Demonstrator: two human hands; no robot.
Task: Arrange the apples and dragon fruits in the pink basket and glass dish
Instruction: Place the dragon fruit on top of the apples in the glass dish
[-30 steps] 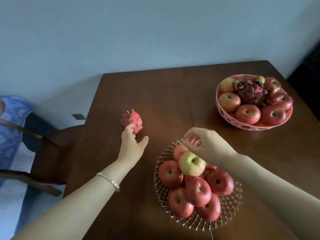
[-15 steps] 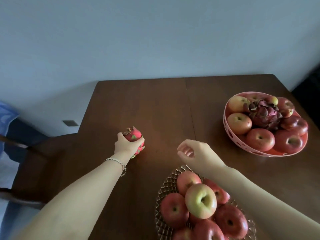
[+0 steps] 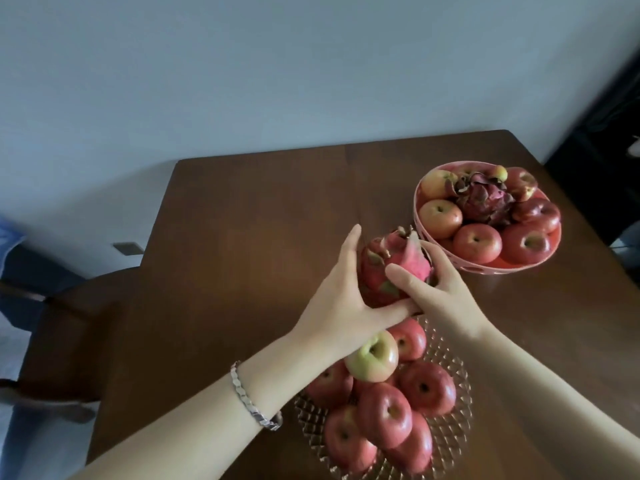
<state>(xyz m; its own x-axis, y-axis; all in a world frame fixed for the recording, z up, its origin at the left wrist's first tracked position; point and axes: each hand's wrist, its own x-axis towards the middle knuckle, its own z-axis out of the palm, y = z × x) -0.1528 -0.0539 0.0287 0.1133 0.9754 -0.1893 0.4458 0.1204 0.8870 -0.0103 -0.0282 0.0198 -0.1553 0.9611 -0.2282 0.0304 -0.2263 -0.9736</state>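
Pink dragon fruit (image 3: 398,268) is clasped above the glass dish (image 3: 450,427): my left hand (image 3: 341,306) cups underneath, right hand (image 3: 440,292) grips opposite.

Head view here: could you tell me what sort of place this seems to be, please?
Probably a home dining area. A dark wooden table stands against a plain wall, a wooden chair is drawn up at its left side, and a pink basket and glass dish of fruit sit on it.

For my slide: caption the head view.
Left hand and right hand cup a pink dragon fruit above the apple-filled glass dish.
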